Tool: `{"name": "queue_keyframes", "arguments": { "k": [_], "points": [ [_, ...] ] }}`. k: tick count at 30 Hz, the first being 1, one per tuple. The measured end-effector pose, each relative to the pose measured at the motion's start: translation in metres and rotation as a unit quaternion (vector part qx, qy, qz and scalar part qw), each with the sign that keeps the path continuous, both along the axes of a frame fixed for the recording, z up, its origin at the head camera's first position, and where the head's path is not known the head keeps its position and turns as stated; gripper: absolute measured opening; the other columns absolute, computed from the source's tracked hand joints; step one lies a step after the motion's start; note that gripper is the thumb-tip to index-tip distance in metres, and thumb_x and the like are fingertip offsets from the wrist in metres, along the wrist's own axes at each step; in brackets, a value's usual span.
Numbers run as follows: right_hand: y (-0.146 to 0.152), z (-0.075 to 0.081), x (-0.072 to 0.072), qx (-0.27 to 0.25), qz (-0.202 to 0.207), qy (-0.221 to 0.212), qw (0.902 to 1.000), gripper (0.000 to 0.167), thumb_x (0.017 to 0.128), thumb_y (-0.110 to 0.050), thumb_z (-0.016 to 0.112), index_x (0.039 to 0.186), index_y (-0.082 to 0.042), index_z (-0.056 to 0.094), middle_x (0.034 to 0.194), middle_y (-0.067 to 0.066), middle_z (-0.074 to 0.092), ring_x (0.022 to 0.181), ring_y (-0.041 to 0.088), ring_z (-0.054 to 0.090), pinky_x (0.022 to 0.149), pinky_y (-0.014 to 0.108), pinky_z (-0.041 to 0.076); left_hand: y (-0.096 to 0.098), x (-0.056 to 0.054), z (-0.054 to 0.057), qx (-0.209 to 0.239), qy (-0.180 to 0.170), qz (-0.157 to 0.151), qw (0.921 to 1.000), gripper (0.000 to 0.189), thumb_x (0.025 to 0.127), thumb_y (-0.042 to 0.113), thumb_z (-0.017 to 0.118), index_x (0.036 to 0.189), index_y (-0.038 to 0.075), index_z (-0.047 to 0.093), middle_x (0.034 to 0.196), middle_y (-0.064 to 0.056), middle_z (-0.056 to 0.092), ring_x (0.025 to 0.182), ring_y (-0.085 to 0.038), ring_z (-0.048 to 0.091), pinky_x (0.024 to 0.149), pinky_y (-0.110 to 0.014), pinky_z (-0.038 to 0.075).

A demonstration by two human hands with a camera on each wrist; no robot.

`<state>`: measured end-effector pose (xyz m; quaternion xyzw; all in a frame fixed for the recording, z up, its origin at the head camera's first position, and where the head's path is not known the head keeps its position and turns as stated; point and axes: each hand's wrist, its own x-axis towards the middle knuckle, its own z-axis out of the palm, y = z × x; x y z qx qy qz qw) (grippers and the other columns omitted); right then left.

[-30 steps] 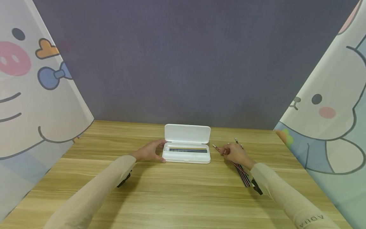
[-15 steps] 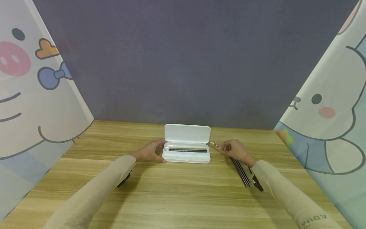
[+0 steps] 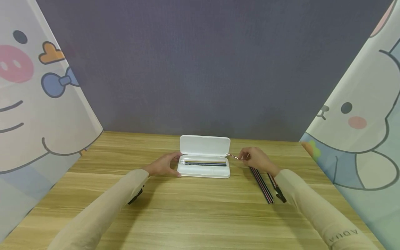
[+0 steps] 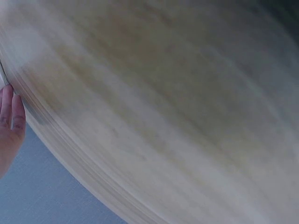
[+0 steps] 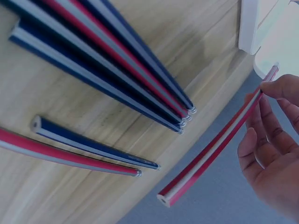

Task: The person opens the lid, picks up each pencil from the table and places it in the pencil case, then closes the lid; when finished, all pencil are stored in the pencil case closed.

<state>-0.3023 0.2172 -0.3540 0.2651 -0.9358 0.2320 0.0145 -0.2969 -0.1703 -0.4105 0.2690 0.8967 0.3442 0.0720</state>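
A white pencil case (image 3: pixel 204 174) lies with its lid raised at the table's far middle. Inside it, several pencils (image 3: pixel 204 163) rest lengthwise. My left hand (image 3: pixel 160 166) touches the left end of the case, thumb at the front corner and fingers near the hinge; the left wrist view shows straight fingers (image 4: pixel 17 112) at its edge. Between thumb and fingers, my right hand (image 5: pixel 275 140) pinches a red-and-silver striped pencil (image 5: pixel 210 149), its ferrule end pointing at the case's right side. Below the right hand, a row of dark and red pencils (image 3: pixel 261 185) lies on the table.
Apart from the row lie a blue pencil (image 5: pixel 93 144) and a red pencil (image 5: pixel 70 156), partly under the right wrist. A wooden table (image 3: pixel 193 211) carries everything. A dark grey panel (image 3: pixel 200 69) rises behind, with cartoon-printed panels (image 3: pixel 359 152) at both sides.
My right hand has lifted the red striped pencil off the other pencils and moved it up and left, so its end now reaches the case's right side. The left hand stays in place.
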Motion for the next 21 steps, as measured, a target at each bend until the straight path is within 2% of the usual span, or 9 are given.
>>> {"name": "queue_keyframes", "arguments": {
  "k": [6, 15, 21],
  "points": [
    [-0.011, 0.002, -0.002, 0.003, 0.015, -0.006, 0.9999, 0.016, 0.073, 0.002, 0.066, 0.085, -0.008, 0.066, 0.074, 0.002, 0.061, 0.068, 0.013, 0.059, 0.061, 0.027, 0.049, 0.0, -0.001, -0.001, -0.008, -0.001, 0.005, 1.0, 0.086, 0.063, 0.033, 0.082, 0.133, 0.008, 0.04, 0.129, -0.012, 0.051, 0.117, -0.029, 0.05, 0.1, -0.045, 0.041],
    [-0.04, -0.005, -0.008, 0.004, 0.064, 0.018, 0.9978, 0.009, 0.072, 0.0, 0.067, 0.08, -0.004, 0.064, 0.072, 0.01, 0.064, 0.065, 0.013, 0.056, 0.059, 0.022, 0.046, 0.0, 0.0, 0.0, -0.014, -0.002, 0.008, 0.9999, 0.086, 0.063, 0.034, 0.082, 0.133, 0.008, 0.04, 0.129, -0.011, 0.051, 0.117, -0.029, 0.05, 0.099, -0.044, 0.041],
    [-0.066, -0.006, -0.011, 0.022, 0.074, 0.012, 0.9969, 0.011, 0.072, 0.001, 0.065, 0.08, -0.007, 0.065, 0.07, 0.003, 0.061, 0.064, 0.01, 0.051, 0.057, 0.02, 0.042, 0.001, 0.002, 0.002, -0.01, 0.001, 0.004, 0.9999, 0.084, 0.064, 0.033, 0.082, 0.132, 0.006, 0.041, 0.127, -0.012, 0.052, 0.116, -0.03, 0.05, 0.099, -0.046, 0.041]
  ]
}}
